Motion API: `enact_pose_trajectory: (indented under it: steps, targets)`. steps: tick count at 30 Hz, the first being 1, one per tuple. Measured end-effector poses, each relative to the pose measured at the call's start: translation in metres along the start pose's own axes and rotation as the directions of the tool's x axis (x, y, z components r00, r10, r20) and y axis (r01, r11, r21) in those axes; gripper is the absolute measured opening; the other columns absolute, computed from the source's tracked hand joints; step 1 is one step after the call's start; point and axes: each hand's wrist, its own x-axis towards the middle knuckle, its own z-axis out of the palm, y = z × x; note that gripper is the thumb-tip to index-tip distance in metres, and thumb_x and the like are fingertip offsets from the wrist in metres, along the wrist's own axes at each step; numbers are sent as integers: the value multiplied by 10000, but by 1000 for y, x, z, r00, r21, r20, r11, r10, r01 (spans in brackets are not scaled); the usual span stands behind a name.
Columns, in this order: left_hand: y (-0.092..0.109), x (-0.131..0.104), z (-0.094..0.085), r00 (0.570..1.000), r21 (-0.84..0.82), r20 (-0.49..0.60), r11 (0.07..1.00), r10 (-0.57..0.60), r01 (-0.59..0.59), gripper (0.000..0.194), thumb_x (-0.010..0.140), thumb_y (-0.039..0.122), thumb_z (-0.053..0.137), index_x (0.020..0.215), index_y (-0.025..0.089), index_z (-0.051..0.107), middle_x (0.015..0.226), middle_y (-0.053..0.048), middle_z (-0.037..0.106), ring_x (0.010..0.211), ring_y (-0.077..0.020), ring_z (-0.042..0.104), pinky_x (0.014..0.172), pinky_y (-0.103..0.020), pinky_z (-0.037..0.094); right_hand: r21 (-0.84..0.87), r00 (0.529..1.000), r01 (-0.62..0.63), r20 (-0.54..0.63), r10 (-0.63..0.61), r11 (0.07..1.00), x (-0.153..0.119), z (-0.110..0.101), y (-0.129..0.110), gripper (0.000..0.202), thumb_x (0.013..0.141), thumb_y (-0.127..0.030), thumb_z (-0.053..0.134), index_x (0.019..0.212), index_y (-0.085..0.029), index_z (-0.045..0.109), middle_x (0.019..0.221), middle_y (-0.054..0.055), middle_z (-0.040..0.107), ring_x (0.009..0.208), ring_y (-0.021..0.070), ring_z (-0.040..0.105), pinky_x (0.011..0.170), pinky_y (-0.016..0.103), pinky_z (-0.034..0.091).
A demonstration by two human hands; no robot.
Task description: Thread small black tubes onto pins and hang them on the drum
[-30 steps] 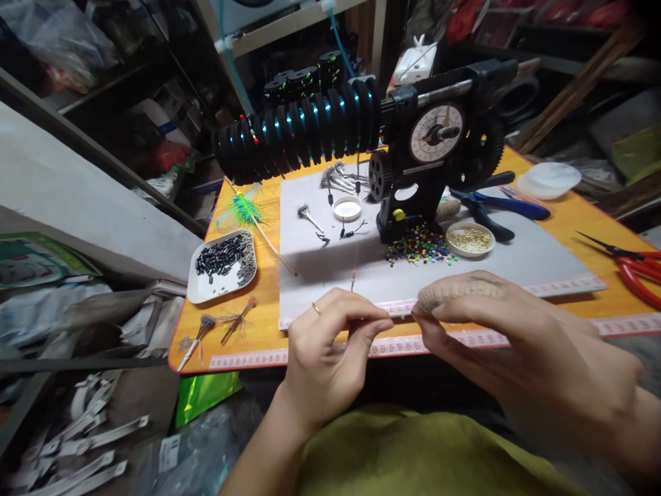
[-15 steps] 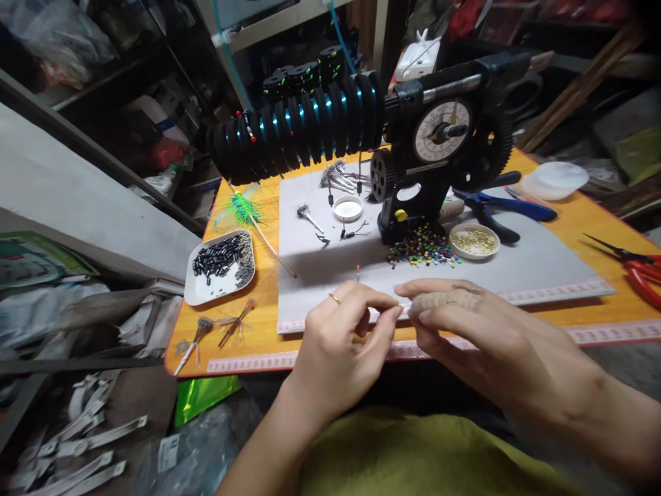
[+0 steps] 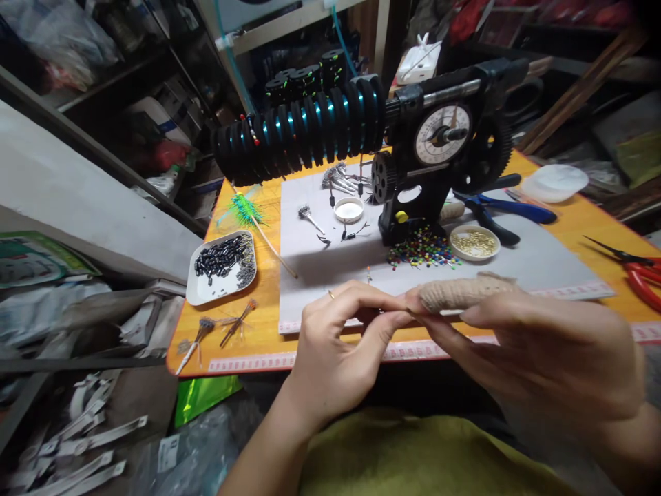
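Observation:
My left hand (image 3: pixel 343 344) is closed in a pinch near the table's front edge, a gold ring on one finger. A thin orange-tipped piece (image 3: pixel 368 274) stands up behind its fingers; its lower end is hidden. My right hand (image 3: pixel 531 344) meets the left at the fingertips, and what is pinched between them is too small to make out. A beige, ribbed, wrapped roll (image 3: pixel 465 291) lies along the right fingers, a loose flap at its far end; I cannot tell whether it is held or wound round a finger. The right thumb (image 3: pixel 480 315) sits just below it.
A black geared machine (image 3: pixel 407 172) carries a shaft of black discs (image 3: pixel 304 131) above the grey board (image 3: pixel 310 303). Coloured ball-head pins (image 3: pixel 418 249), a dish of gold bits (image 3: pixel 475 243), blue pliers (image 3: pixel 521 207), red-handled pliers (image 3: pixel 643 275) and a tray of black beads (image 3: pixel 196 295) surround the hands.
Both hands have shifted slightly right, fingertips now touching. The right hand has turned, its thumb moving away to the right and baring more of the beige roll. The orange-tipped piece moved with the left hand.

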Motion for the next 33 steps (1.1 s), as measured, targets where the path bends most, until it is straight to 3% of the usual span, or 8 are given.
enact_pose_trajectory:
  steps: [8, 16, 21, 26, 29, 33]
  targets:
    - [0, 3, -8, 996, 193, -18, 978, 88, -83, 78, 911, 103, 737, 859, 161, 745, 770, -40, 747, 690, -140, 668, 631, -239, 530, 22, 988, 61, -144, -57, 998, 5, -4, 5, 228, 837, -69, 755, 860, -247, 615, 917, -22, 789, 744, 128, 761, 693, 194, 633]
    - [-1, 8, -13, 981, 360, 72, 912, 181, -195, 93, 888, 47, 715, 898, 138, 724, 795, -35, 719, 579, -83, 509, 525, -194, 444, -76, 985, 118, -115, -127, 990, -4, -8, 11, 254, 840, -52, 736, 940, -234, 590, 930, -9, 744, 816, 118, 740, 813, 200, 617]
    - [-2, 10, -12, 991, 357, 58, 925, 118, -131, 87, 881, 58, 720, 866, 144, 714, 774, -15, 685, 558, -73, 475, 480, -185, 389, -163, 979, 197, -25, -204, 967, -4, -7, 17, 255, 879, -21, 682, 969, -229, 567, 962, 0, 724, 861, 116, 721, 828, 200, 601]
    - [1, 12, -9, 991, 370, 79, 920, 111, -132, 75, 898, 58, 692, 880, 125, 720, 776, -24, 669, 570, -79, 497, 500, -197, 410, -180, 979, 203, 52, -197, 962, -1, -4, 19, 318, 891, -19, 681, 1090, -252, 596, 1014, 16, 735, 1081, 199, 715, 950, 326, 600]
    - [2, 12, -7, 995, 330, 69, 939, 73, -92, 64, 917, 88, 689, 899, 131, 733, 790, -37, 697, 594, -96, 553, 513, -211, 443, -95, 989, 149, 23, -147, 984, 2, 0, 18, 315, 909, -43, 678, 1121, -260, 589, 1094, 30, 744, 1117, 209, 723, 954, 330, 613]
    - [5, 12, -6, 999, 218, 34, 976, -29, 21, 58, 923, 119, 713, 890, 146, 752, 817, -49, 741, 686, -123, 647, 572, -211, 517, 29, 994, 67, -87, -64, 997, 3, 5, 17, 267, 884, -63, 722, 1003, -269, 601, 1012, 0, 778, 910, 178, 778, 826, 283, 655]
